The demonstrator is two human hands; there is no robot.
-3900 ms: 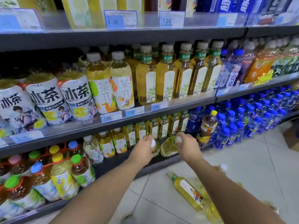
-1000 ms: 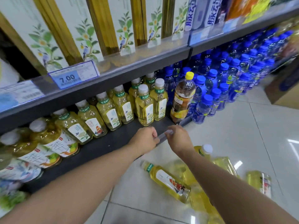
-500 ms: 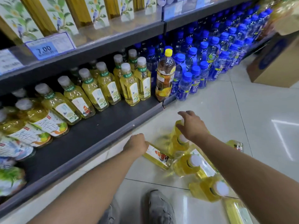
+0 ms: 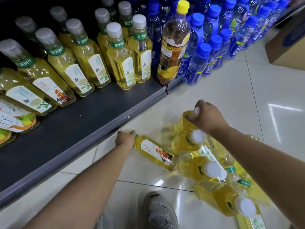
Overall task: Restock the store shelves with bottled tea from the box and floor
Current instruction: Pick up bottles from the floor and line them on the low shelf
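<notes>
1. The left hand [image 4: 124,140] has its fingers wrapped tight round the neck of a lying bottle [image 4: 155,152]. The cap is hidden in the fist and the base points to four o'clock.
2. The right hand [image 4: 206,119] closes from above on the top of a second bottle [image 4: 182,125], whose white cap peeks out between thumb and fingers. This bottle stands roughly upright on the floor [image 4: 222,90].
3. From the right hand, three or more loose bottles [image 4: 211,169] crowd toward five o'clock, touching one another (how many lie under them I cannot tell).
4. At ten o'clock from the left hand runs the shelf [image 4: 69,128]. Its dark deck shows in front of the tea row [image 4: 122,63].
5. Both grips look set for lifting. I would swing the lying bottle upright as it rises, since a hold at the neck lets the heavy base hang and sway.
6. Its boat label matches a shelf bottle [image 4: 61,95] at ten o'clock, so it probably belongs beside that one, label outward.
7. Lift the right bottle straight up, because its neighbours press against it and could roll.
</notes>
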